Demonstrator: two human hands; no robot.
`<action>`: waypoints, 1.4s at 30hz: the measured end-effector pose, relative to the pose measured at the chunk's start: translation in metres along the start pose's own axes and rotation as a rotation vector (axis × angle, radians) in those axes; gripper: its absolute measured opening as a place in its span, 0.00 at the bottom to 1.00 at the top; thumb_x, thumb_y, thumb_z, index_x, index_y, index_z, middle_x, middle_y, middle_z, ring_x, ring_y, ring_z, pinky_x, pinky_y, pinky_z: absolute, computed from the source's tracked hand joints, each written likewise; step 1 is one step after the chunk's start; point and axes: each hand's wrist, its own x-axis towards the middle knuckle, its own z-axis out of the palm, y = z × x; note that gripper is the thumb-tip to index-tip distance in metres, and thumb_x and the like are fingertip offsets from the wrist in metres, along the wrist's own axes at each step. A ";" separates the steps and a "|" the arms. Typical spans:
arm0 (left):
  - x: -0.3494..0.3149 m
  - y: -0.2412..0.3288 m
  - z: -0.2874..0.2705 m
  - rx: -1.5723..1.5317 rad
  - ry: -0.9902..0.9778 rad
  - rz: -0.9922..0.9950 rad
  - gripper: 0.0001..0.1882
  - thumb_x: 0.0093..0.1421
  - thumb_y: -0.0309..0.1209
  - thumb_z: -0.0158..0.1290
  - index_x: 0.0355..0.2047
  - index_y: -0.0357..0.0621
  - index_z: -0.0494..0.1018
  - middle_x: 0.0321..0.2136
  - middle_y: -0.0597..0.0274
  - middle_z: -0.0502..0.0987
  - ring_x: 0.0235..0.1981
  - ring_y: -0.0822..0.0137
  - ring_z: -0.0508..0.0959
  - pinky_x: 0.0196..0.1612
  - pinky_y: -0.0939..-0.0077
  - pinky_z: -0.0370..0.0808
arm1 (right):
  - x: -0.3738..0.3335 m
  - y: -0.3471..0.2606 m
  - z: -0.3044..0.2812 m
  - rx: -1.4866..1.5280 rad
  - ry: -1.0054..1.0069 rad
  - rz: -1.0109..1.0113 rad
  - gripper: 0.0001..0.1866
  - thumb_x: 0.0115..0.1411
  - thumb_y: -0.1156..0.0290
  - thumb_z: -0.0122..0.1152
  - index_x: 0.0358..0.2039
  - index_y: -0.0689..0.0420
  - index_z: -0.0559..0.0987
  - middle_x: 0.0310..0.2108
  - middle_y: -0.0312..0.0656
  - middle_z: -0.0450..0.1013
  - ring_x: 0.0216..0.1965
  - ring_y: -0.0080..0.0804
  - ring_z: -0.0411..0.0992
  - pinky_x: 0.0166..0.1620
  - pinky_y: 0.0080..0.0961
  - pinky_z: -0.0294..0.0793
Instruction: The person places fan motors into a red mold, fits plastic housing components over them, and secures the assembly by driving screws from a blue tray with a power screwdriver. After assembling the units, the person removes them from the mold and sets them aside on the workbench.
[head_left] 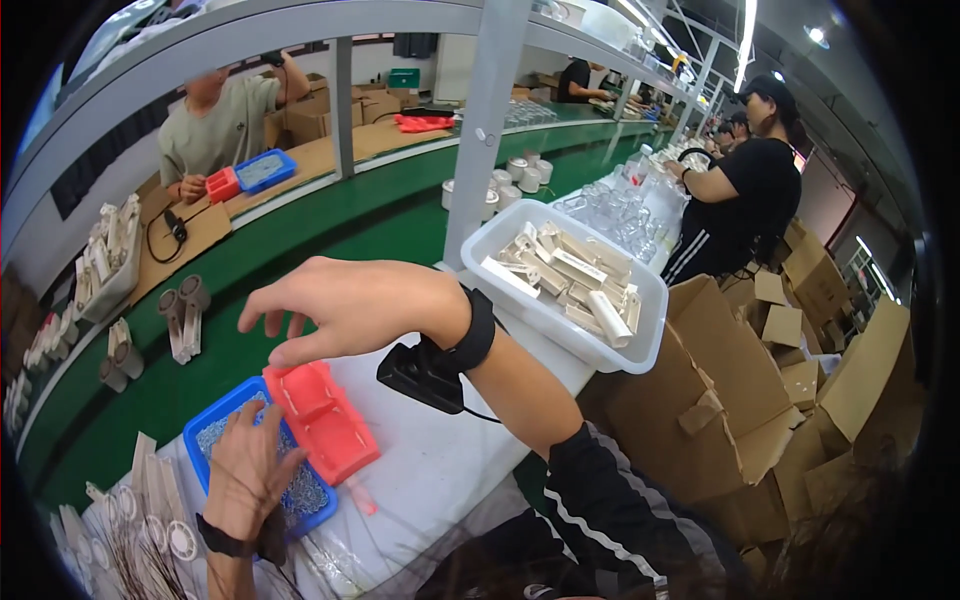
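Note:
My left hand (245, 468) is over a blue tray (327, 510) filled with small silvery pieces (304, 492), probably screws. Its fingers are apart, with the tips at the pieces and the thumb off to the side; nothing shows in its grasp. Beside that tray lies a red divided tray (335, 430), touching its edge. Above the red tray's far end, my right hand (350, 305) reaches across to the left. Its fingers are spread and loosely bent, holding nothing visible. A black device (422, 378) is strapped to my right wrist.
A translucent bin (640, 355) of white plastic parts stands right on the white table (430, 480). More white parts (160, 490) lie at the near left. Beyond runs a green conveyor (400, 215) with several parts. A grey post (487, 130) rises ahead; cardboard boxes (690, 375) and a co-worker (750, 170) are right.

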 end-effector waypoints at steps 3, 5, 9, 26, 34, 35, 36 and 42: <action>0.000 -0.008 -0.003 -0.111 -0.123 0.028 0.36 0.48 0.32 0.72 0.57 0.39 0.71 0.49 0.42 0.77 0.50 0.41 0.78 0.53 0.54 0.76 | 0.004 0.020 0.016 0.086 -0.032 0.071 0.24 0.65 0.59 0.65 0.55 0.62 0.78 0.45 0.51 0.80 0.45 0.43 0.82 0.47 0.36 0.81; 0.000 -0.014 -0.004 -0.164 -0.193 -0.010 0.38 0.48 0.32 0.72 0.59 0.40 0.70 0.50 0.42 0.77 0.50 0.40 0.78 0.53 0.54 0.76 | -0.002 0.050 0.035 0.039 0.025 0.007 0.22 0.66 0.60 0.65 0.54 0.62 0.78 0.45 0.50 0.81 0.45 0.42 0.82 0.47 0.35 0.83; -0.001 -0.005 -0.002 -0.232 -0.312 0.077 0.43 0.49 0.33 0.72 0.63 0.39 0.65 0.47 0.40 0.77 0.50 0.39 0.78 0.52 0.53 0.76 | -0.025 0.093 0.071 0.164 0.082 0.031 0.20 0.66 0.63 0.65 0.54 0.60 0.79 0.42 0.49 0.81 0.43 0.38 0.82 0.45 0.34 0.83; 0.001 0.003 0.006 -0.214 -0.323 0.098 0.42 0.48 0.24 0.71 0.62 0.39 0.62 0.34 0.39 0.78 0.40 0.37 0.79 0.43 0.48 0.76 | -0.040 0.113 0.033 -0.100 -0.078 0.369 0.21 0.65 0.65 0.65 0.55 0.59 0.77 0.41 0.47 0.82 0.38 0.38 0.82 0.43 0.32 0.81; 0.001 0.000 0.017 -0.196 -0.212 0.129 0.36 0.51 0.21 0.66 0.59 0.40 0.62 0.32 0.38 0.77 0.40 0.37 0.79 0.41 0.48 0.77 | -0.057 0.091 0.039 -0.137 -0.220 0.435 0.21 0.65 0.64 0.65 0.55 0.59 0.76 0.44 0.48 0.81 0.42 0.40 0.82 0.46 0.35 0.81; 0.002 0.002 0.018 -0.199 -0.215 0.133 0.36 0.51 0.21 0.66 0.59 0.40 0.62 0.32 0.38 0.77 0.40 0.37 0.79 0.41 0.48 0.77 | -0.067 0.089 0.037 -0.173 -0.169 0.427 0.21 0.65 0.64 0.65 0.56 0.59 0.76 0.44 0.48 0.81 0.42 0.41 0.82 0.47 0.35 0.80; 0.000 0.003 0.016 -0.202 -0.198 0.142 0.32 0.53 0.19 0.60 0.59 0.38 0.63 0.32 0.38 0.77 0.38 0.37 0.80 0.40 0.48 0.77 | -0.075 0.085 0.036 -0.205 -0.119 0.408 0.21 0.65 0.64 0.65 0.56 0.59 0.76 0.44 0.48 0.80 0.42 0.41 0.81 0.47 0.35 0.80; 0.008 -0.002 0.009 -0.267 -0.249 0.121 0.30 0.54 0.20 0.62 0.57 0.39 0.67 0.34 0.40 0.79 0.39 0.38 0.80 0.40 0.50 0.77 | -0.148 0.044 0.050 -0.051 -0.124 0.439 0.21 0.65 0.67 0.65 0.57 0.59 0.77 0.44 0.48 0.80 0.42 0.40 0.81 0.46 0.34 0.80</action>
